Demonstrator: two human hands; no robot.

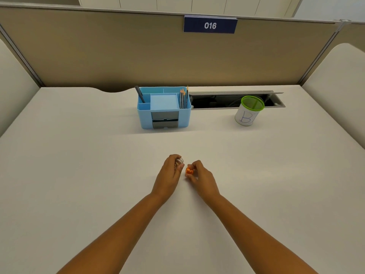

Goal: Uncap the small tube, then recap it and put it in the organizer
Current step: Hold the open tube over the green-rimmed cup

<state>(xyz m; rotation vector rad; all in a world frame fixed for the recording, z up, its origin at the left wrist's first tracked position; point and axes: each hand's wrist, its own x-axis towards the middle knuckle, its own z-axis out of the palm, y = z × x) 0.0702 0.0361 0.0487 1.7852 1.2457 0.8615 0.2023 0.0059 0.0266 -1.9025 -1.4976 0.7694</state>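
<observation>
My left hand point(170, 173) grips a small clear tube point(179, 162), whose open mouth points to the right. Just beside it, my right hand point(201, 176) pinches the orange cap point(189, 171) between thumb and fingers. Cap and tube are apart, with a small gap between them. Both hands hover over the middle of the white desk point(79, 165). The light blue organizer point(164, 106) stands farther back, holding a dark pen, several pencils and a blue note block, with grey drawers in its front.
A white mesh cup with a green rim point(249, 110) stands at the back right. Behind it runs an open cable slot point(233, 100) in the desk. Beige partition walls point(138, 56) close the desk at the back and both sides.
</observation>
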